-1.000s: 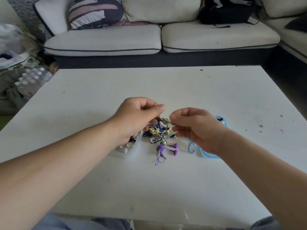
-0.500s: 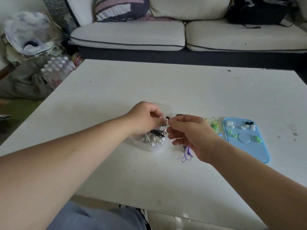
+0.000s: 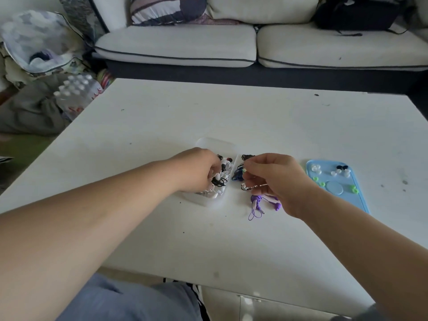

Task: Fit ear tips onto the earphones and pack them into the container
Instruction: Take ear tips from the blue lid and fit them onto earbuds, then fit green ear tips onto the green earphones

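L hand (image 3: 203, 170) in clear container (image 3: 209, 143), fingers curled, grip hidden | R hand (image 3: 273, 179) pinches loose earphones (image 3: 238, 173) just right of it | ear tips (image 3: 316, 169) on blue tray (image 3: 354, 200) further right, R hand nearer

Reaches forward with both bare forearms, hands close together yet apart. Curls the left hand (image 3: 196, 170) knuckles-up, fingertips hidden beneath it. Holds the right hand (image 3: 273, 179) with fingers bent, thumb meeting forefinger, grasp unclear.
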